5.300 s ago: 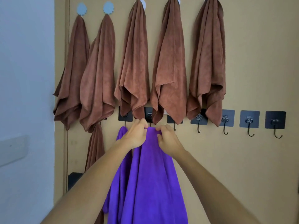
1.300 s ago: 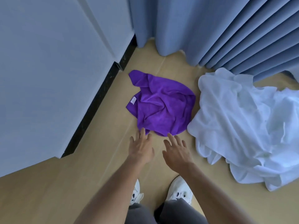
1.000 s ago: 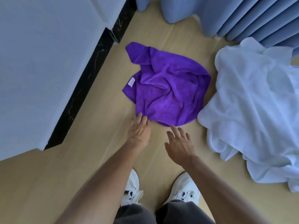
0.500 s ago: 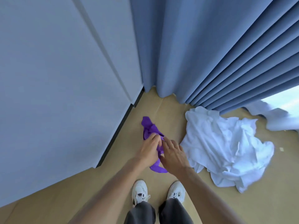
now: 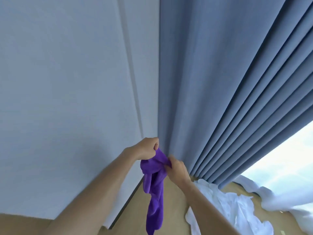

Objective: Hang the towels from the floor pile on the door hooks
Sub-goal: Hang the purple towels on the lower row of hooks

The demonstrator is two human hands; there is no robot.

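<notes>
Both hands are up in front of a grey-blue wall (image 5: 67,82) with a purple towel (image 5: 155,189) bunched between them. The left hand (image 5: 146,149) has its fingers (image 5: 155,146) curled tight around the top edge of the towel, and the right hand (image 5: 177,168) is pinching the fabric just beside it, a bit lower, fingers closed on the cloth too. The rest of the towel hangs down in a long twisted strip, clear of the floor (image 5: 174,197) as far as I can see. Pleated blue curtains (image 5: 228,82) fill the right side, and there's a crumpled white sheet (image 5: 233,207) on the wooden floor below them.
</notes>
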